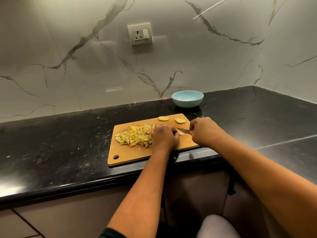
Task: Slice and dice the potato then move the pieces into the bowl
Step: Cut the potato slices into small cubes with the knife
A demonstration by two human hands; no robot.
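A person stands at a dark, glossy stone surface [68, 143] that runs into a corner, with pale marble-veined walls behind it. A wooden board [130, 154] lies near the front edge, a hanging hole at its near left corner.

On the left half of the board sits a pile of diced potato [133, 135], pale yellow cubes heaped loosely together. Two round potato slices lie apart at the far edge of the board: one slice [163, 118] towards the middle, another slice [180, 120] to its right.

The left hand [163, 137] rests on the board just right of the pile, fingers curled down over a small potato piece [180, 133] and holding it in place. The right hand [204, 131] is closed around the handle of a knife [183, 131]; the handle is hidden inside the grip, and the blade points left towards the held piece, its tip beside the left fingers. The two hands are close together, not touching.

A light blue bowl [187, 101] stands on the surface behind the board, near the wall, well apart from the hands. No potato shows in it.

A white wall socket [140, 34] with a switch is fixed above. No writing or brand is readable anywhere.
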